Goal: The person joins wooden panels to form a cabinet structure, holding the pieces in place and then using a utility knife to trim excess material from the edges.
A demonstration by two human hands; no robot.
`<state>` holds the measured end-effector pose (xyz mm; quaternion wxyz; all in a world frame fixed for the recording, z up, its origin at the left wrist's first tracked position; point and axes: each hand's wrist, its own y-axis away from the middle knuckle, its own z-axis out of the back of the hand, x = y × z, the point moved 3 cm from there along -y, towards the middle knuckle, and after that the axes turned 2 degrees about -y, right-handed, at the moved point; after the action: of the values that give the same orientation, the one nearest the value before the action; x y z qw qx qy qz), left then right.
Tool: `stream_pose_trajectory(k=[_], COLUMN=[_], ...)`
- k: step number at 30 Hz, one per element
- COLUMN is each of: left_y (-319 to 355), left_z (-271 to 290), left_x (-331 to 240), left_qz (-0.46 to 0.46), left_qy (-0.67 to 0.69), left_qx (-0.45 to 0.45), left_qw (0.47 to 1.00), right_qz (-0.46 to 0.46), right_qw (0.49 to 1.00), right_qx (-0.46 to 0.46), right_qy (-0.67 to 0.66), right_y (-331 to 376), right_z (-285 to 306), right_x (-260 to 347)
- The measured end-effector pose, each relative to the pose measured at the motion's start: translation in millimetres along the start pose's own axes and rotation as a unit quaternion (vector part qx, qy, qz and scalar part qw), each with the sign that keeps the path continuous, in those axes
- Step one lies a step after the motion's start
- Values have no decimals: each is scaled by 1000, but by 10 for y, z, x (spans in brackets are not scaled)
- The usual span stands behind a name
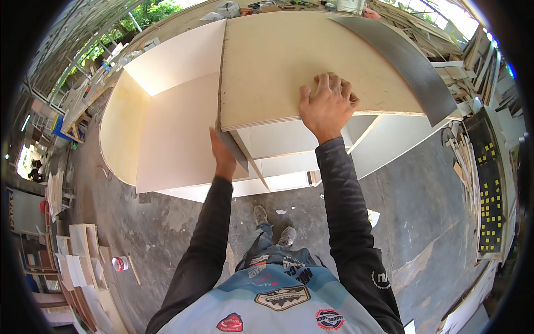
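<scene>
Your right hand [327,106] lies flat, fingers spread, pressing on the near edge of the large pale plywood sheet [289,61] that rests on top of the white open-fronted cabinet carcass [167,128]. It grips nothing; the palm just bears down. Your left hand [223,157] reaches under the sheet's near left corner, touching a narrow grey strip [232,146] there; you cannot tell how far its fingers close. A long dark grey curved laminate strip [411,61] lies across the sheet's right side. Below, 2 shoes [273,224] stand on the concrete floor [423,222].
</scene>
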<state>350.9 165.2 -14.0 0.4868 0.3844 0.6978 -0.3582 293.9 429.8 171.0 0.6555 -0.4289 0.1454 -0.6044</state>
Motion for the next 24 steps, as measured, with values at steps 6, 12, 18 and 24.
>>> stream_pose_trajectory(k=[6,12,18,24], left_y=[-575,-530,-121,115], left_z=[-689,-528,-334,-118], left_x=[-1058,-929,140,661], left_qz=[1,30,46,116], left_qy=[178,487,313,260], left_qx=[105,283,109,63], left_qw=[978,825,942,956], right_qz=[27,28,25,15], right_qw=[999,999,999,1000], right_qx=[-23,-23,-20,-7], right_qy=[3,2,13,-19], right_y=[-13,0,-7,-19], right_z=[-34,-23,4,-21], right_x=[-10,20,29,55])
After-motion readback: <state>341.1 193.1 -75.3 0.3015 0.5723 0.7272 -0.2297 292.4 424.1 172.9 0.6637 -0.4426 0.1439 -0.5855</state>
